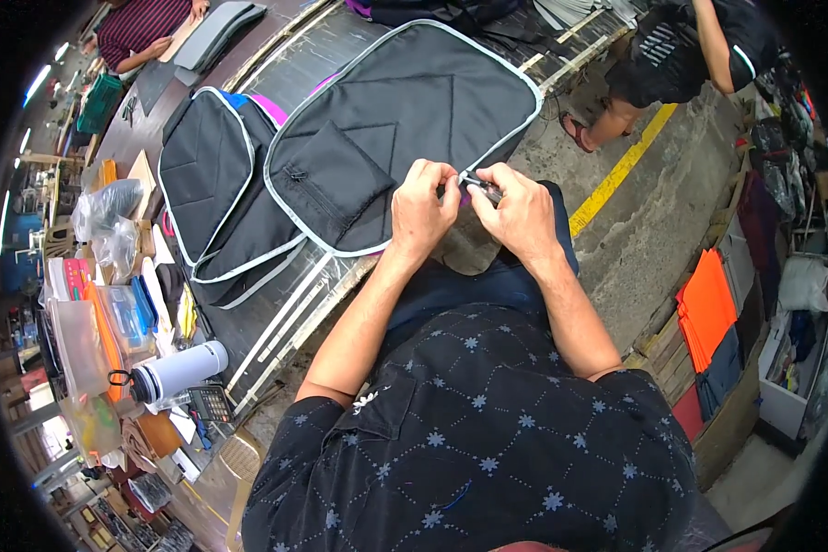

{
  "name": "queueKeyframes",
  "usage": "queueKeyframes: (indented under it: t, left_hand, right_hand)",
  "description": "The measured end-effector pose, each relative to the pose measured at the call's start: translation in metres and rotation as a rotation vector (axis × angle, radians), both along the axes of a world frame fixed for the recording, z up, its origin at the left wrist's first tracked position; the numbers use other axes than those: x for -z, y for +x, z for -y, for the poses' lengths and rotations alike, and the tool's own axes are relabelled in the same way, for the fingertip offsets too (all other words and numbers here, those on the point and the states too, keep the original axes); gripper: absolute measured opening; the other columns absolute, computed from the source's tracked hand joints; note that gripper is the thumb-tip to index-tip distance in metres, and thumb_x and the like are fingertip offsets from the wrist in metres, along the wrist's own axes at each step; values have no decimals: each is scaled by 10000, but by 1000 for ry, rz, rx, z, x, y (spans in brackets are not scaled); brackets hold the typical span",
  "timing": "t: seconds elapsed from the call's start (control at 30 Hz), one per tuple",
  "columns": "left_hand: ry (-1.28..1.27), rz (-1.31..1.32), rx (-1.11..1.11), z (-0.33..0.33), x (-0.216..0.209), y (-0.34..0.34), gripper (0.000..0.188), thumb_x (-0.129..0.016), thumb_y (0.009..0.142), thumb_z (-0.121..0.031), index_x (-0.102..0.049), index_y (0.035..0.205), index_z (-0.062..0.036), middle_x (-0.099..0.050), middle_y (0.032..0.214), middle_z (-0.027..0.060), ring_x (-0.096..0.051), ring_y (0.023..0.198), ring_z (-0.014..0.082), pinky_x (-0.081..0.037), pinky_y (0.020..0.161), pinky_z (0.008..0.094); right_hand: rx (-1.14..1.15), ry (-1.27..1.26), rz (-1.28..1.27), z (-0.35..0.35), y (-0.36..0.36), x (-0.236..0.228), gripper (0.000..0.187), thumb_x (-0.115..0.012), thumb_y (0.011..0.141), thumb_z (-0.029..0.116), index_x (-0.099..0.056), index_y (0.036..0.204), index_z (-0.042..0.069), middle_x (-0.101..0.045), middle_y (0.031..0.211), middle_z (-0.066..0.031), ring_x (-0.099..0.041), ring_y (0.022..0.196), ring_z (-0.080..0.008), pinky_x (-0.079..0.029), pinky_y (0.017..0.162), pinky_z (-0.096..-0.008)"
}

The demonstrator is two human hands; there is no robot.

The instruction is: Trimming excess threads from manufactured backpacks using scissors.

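A large black bag panel (414, 101) with light grey edge binding lies in front of me, a zipped square pocket (331, 184) on its near part. At its near right edge, the fingertips of my left hand (420, 210) are pinched on the grey binding. My right hand (523, 216) is closed round a small black tool (484, 187), whose tip meets the binding beside my left fingers. Its exact kind is partly hidden by my fingers. To the left, a second black bag piece (207, 175) with the same binding lies partly under the panel.
Left on the dark table stand a pale bottle (189, 368), a calculator (212, 405) and a plastic box (124, 317). A person in a striped shirt (147, 32) works at the far left. Another person's leg (607, 129) is at the far right, near a yellow floor line (621, 170).
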State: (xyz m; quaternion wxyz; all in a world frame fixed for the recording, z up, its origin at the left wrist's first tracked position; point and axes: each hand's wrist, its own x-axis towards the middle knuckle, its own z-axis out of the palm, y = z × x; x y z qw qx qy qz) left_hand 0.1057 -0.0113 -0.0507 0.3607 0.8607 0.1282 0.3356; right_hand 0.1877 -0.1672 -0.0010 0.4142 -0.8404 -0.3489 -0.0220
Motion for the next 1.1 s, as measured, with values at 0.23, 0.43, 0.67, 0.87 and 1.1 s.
queueKeyframes:
  t: [0.23,0.43,0.67,0.87,1.1]
  left_hand:
    - [10,26,0,2,3,-1,76,-776,936,-43,-728,993,-31,-665,883,88,-636,612,199,-522,566,343]
    - [29,29,0,4,1,-1,75,-778,934,-42,-725,987,-36,-658,868,85,-629,602,200,-517,556,346]
    - [25,34,3,4,1,-2,72,-770,944,-25,-719,995,-27,-664,892,87,-622,604,187,-510,557,332]
    - [-124,28,-33,2,-2,-4,75,-760,952,-14,-710,1008,-21,-699,950,124,-705,644,297,-557,585,391]
    - [-27,-30,2,1,-2,-3,101,-772,944,-38,-732,1037,-35,-710,951,124,-739,734,325,-583,641,410]
  right_hand:
    - [-39,-70,83,-5,0,7,179,-818,920,200,-746,1005,61,-782,896,-135,-769,798,-353,-600,695,-445]
    - [-44,-84,145,-8,-2,14,158,-803,939,202,-750,997,65,-781,889,-133,-766,798,-356,-604,697,-452]
    - [-61,-63,142,-10,-2,15,169,-807,938,206,-750,1004,61,-781,888,-135,-769,800,-349,-607,699,-437]
    - [90,104,-293,-5,1,19,316,-882,918,300,-768,1048,36,-787,862,-79,-757,760,-173,-588,702,-352]
    - [-18,401,-744,-23,18,94,147,-790,1022,167,-775,1000,22,-651,840,96,-524,744,2,-401,623,-219]
